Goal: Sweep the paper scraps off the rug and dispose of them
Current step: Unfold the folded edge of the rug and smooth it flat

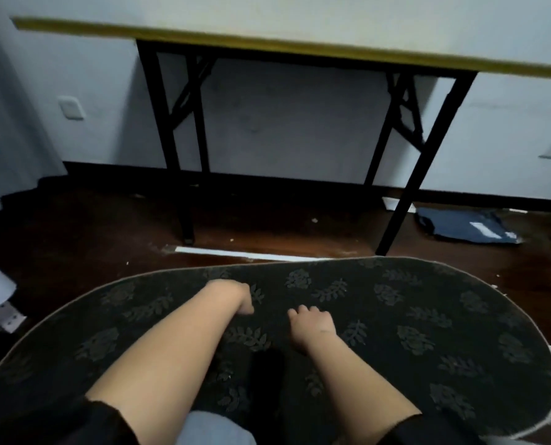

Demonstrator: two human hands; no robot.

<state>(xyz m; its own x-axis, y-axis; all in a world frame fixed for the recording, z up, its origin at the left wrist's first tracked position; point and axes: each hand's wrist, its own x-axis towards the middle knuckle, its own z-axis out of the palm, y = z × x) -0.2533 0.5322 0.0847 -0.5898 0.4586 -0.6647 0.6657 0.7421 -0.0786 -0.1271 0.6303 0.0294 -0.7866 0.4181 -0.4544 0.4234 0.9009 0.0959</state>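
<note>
Down low over the rug [412, 319] — dark, oval, leaf-patterned, pale-edged, spread on a dark wooden floor [85, 226]. Left hand [232, 297] out over the middle of the rug, wrist bent, fingers curled under and hidden; cannot tell whether anything is in them. Right hand [312, 322] just beside it, apart, palm down, fingers loosely bent toward the pile, nothing seen in its grasp. Paper scraps [314, 220] — only small pale flecks on the floor beyond the rug, under the folding table [300, 49]. White strip [235, 253] along the rug's far edge. Blue bag [466, 227] flat on the floor to the right, by a table leg.
</note>
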